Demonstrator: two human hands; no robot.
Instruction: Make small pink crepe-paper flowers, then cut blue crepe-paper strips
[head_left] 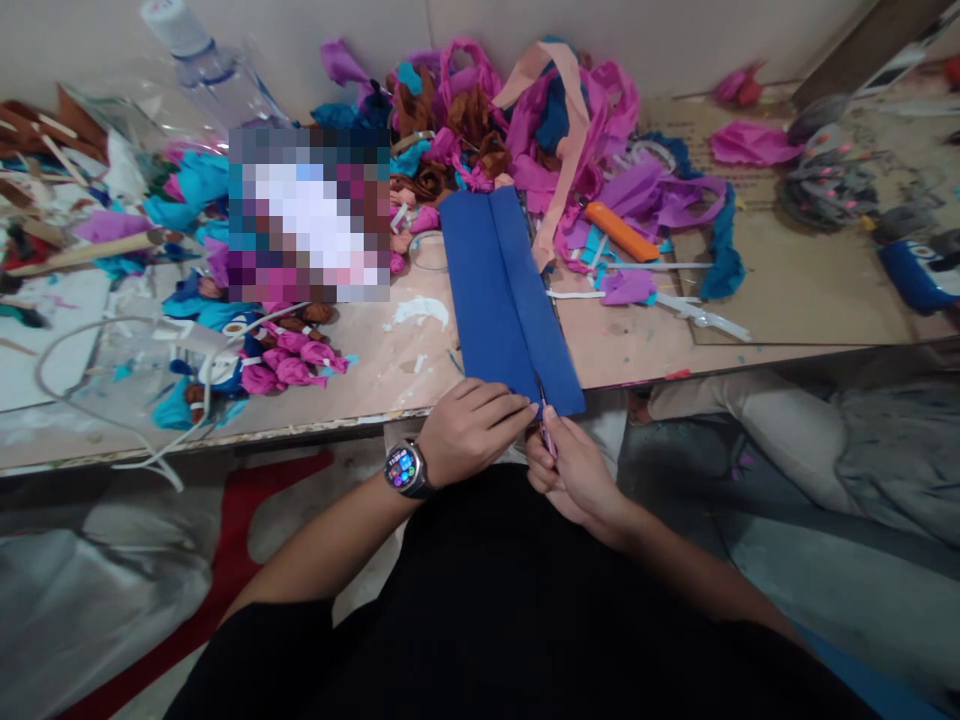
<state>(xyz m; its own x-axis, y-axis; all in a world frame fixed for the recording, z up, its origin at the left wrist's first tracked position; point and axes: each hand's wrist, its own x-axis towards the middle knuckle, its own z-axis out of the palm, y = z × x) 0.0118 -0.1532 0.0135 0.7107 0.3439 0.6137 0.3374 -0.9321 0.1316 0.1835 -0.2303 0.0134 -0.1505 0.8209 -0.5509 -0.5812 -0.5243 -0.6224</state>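
A long folded sheet of blue paper (491,285) lies on the table, its near end reaching past the front edge. Over its near left corner, my left hand (474,430) presses with bent fingers and grips the paper. My right hand (576,468) is closed around a small pair of scissors (547,438) with pinkish handles. The dark blades point away from me and meet the paper at a slit near its close end. The fingertips of both hands nearly touch; the handle loops are partly hidden by my right fingers.
Crumpled crepe paper (457,110) in pink, purple, brown and teal is heaped behind. An orange cutter (621,232) lies right of the sheet, near cardboard (787,290). A white cable (45,350) and a clear bottle (225,85) are left. Someone's leg (757,425) is at right.
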